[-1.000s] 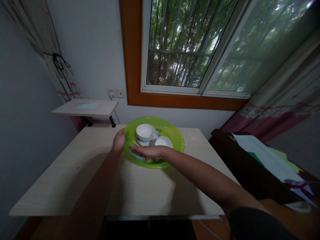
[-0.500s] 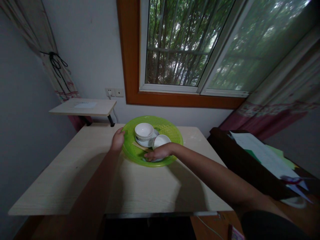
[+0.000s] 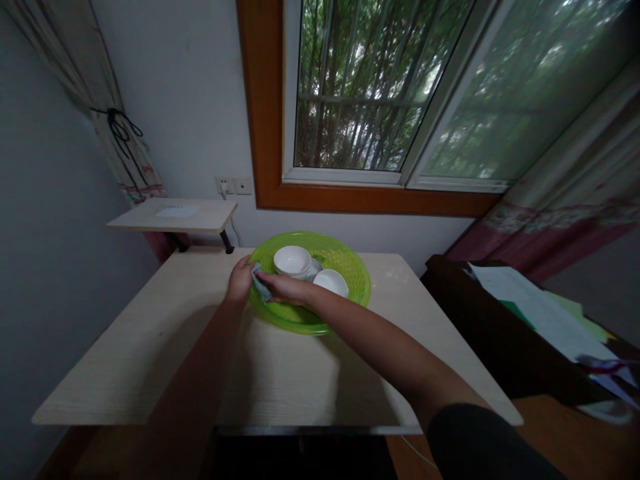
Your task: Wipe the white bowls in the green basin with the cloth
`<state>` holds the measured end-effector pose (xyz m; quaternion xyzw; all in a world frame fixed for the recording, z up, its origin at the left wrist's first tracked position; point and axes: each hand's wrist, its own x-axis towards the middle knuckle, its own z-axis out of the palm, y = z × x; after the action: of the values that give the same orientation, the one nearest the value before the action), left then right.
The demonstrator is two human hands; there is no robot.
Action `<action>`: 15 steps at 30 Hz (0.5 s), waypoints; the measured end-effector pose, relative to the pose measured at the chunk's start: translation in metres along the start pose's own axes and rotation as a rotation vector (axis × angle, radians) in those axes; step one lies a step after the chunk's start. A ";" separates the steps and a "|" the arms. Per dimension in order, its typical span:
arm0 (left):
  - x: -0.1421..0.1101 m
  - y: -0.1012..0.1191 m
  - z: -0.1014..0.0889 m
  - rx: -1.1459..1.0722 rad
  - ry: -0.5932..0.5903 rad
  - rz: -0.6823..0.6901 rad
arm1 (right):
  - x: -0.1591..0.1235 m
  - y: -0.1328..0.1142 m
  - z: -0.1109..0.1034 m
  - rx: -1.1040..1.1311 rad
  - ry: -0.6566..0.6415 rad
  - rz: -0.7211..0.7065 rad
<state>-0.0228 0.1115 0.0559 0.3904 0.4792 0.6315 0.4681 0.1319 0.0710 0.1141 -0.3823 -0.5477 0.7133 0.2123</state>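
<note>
A round green basket (image 3: pixel 345 315) stands on the pale wooden table, its left rim gripped by my left hand (image 3: pixel 239 280). My right hand (image 3: pixel 285 289) reaches across the basket and holds a greyish cloth (image 3: pixel 261 285) against the inner left side, close to my left fingers. Inside the basket are stacked white bowls (image 3: pixel 293 260) on a white plate (image 3: pixel 315 268), partly hidden behind them. Another white bowl (image 3: pixel 331 283) sits to their right, partly covered by my right forearm. The chopsticks are hidden from sight behind my right hand.
A small raised shelf (image 3: pixel 200 212) with a paper label stands at the table's back left. The wooden table (image 3: pixel 165 360) extends toward me. At right, a dark cabinet (image 3: pixel 480 320) bears papers (image 3: pixel 530 307). A window and wall sockets (image 3: pixel 233 186) are behind.
My right hand has moved left from the basket's front to its left side, and the cloth now shows plainly in it. My left hand stays on the rim.
</note>
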 end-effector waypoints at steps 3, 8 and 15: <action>-0.005 0.005 0.004 -0.030 0.033 -0.032 | -0.014 0.000 -0.014 -0.056 -0.078 0.085; -0.011 0.010 0.008 -0.057 -0.029 -0.028 | -0.024 -0.001 -0.034 -0.267 -0.051 0.266; -0.010 0.008 0.006 -0.018 -0.019 -0.011 | -0.019 0.006 -0.036 -0.363 -0.066 0.203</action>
<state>-0.0157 0.1023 0.0645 0.3895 0.4711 0.6294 0.4798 0.1721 0.0773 0.1104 -0.4440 -0.6326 0.6327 0.0488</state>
